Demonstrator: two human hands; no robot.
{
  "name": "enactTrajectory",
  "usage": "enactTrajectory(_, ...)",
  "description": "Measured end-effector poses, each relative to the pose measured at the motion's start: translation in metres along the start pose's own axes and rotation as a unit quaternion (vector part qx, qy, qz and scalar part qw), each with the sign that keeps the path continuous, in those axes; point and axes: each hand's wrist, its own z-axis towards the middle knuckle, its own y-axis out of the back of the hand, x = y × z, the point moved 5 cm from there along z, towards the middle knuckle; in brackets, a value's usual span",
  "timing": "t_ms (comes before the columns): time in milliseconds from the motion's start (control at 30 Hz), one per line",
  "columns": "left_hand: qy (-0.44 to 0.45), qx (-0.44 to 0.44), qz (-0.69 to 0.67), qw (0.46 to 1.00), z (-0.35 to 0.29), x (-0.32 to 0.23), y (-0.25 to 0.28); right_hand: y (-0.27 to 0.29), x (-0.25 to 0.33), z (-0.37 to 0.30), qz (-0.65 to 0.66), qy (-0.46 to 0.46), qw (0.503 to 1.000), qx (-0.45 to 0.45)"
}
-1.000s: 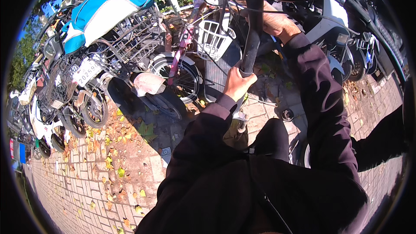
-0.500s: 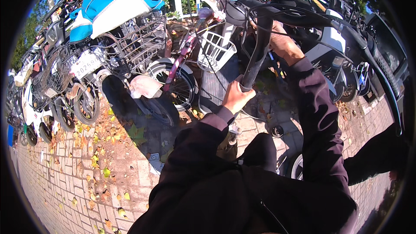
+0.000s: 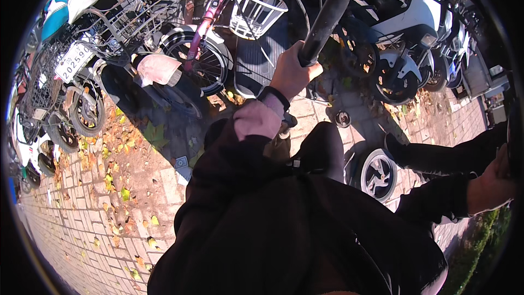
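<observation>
My left hand [image 3: 292, 74] is wrapped round the lower end of a black handlebar stem [image 3: 328, 16], which slants up and right past the top edge. Black cables hang beside it; the handlebar's upper part is mostly out of view. My right hand [image 3: 488, 186] reaches out to the far right, its fingers bent at the dark rim of the view. Whatever those fingers hold or touch is lost in shadow. Below the stem, a small round dark part [image 3: 343, 119] lies on the paving. A wheel with a pale rim [image 3: 377, 175] is right of my knee.
A pink bicycle [image 3: 201, 38], a white basket [image 3: 255, 13] and a scooter with a pink mudguard [image 3: 158, 69] stand ahead to the left. Further scooters [image 3: 401, 71] line the right. Another person's dark-clothed leg [image 3: 442, 150] extends in from the right. Leaves lie on the brick paving [image 3: 93, 207].
My right hand has left the upper handlebar and swung down to the far right. My left hand still grips the stem. The view has tipped downward, showing more of the wheel.
</observation>
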Motion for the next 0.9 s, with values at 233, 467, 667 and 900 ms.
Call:
enactTrajectory(233, -0.032, -0.024, 0.004, 0.999, 0.003, 0.004, -0.002, 0.01, -0.017, 0.021, -0.021, -0.036, 0.999, 0.027)
enactTrajectory(467, 0.004, 0.036, -0.026, 0.999, 0.004, 0.002, 0.001, -0.021, -0.052, 0.036, -0.004, -0.084, 0.994, 0.072)
enactTrajectory(667, 0.076, 0.074, -0.145, 0.984, 0.002, 0.001, -0.002, -0.06, -0.108, 0.055, 0.073, -0.137, 0.967, 0.201)
enactTrajectory(900, 0.059, 0.094, -0.173, 0.979, 0.004, 0.003, -0.004, -0.088, -0.193, 0.074, 0.211, -0.187, 0.881, 0.379)
